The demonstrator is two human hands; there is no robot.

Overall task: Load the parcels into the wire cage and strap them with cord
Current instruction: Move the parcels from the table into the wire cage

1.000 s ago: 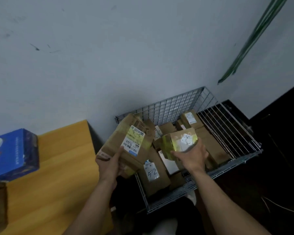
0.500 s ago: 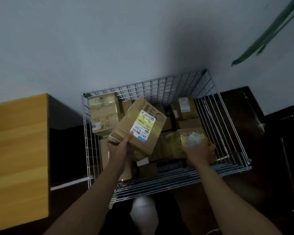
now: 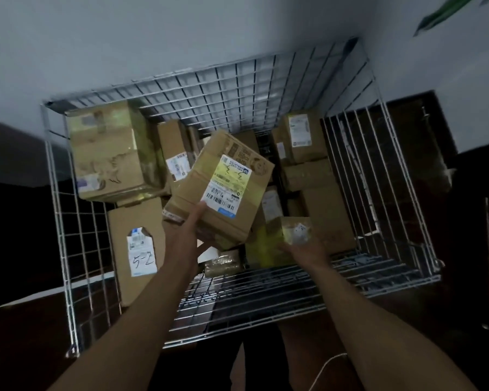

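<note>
A wire cage stands against the wall, holding several cardboard parcels. My left hand grips a brown parcel with a yellow-and-white label, tilted above the cage's middle. My right hand holds a small yellowish parcel low in the cage at the front right. A big box sits at the back left, and a box marked 5-2 leans at the front left. A thin pale cord lies on the floor near my right arm.
The grey wall runs right behind the cage. Dark floor surrounds it on both sides. A green leaf hangs at the top right. My legs stand just in front of the cage's front mesh.
My view has swung from the yellow table over to directly above the cage. Both hands have carried their parcels down into the cage; the small parcel now sits lower, near the front right.
</note>
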